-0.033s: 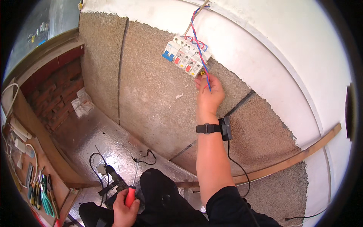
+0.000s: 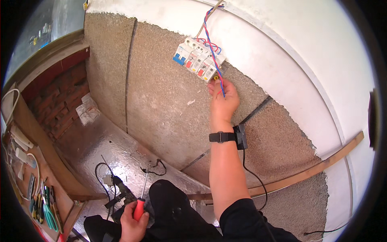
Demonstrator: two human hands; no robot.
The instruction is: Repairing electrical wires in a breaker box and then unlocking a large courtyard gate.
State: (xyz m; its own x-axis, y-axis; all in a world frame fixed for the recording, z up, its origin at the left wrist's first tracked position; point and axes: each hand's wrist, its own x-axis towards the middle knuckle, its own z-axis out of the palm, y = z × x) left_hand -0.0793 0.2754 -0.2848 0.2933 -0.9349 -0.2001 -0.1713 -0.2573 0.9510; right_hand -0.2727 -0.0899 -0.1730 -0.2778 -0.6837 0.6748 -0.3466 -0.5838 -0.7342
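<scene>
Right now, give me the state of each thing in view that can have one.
right hand: raised, fingers pinching the red and blue wires
left hand: gripping a red-handled screwdriver, shaft up
row of breakers: mounted on the wall, wired
wrist strap: fastened, cable hanging

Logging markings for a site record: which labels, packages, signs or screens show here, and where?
Breaker row: on the wall above the right hand; white units with small label patches and blue, red and orange levers.
No packages, signs or screens show clearly.
</scene>
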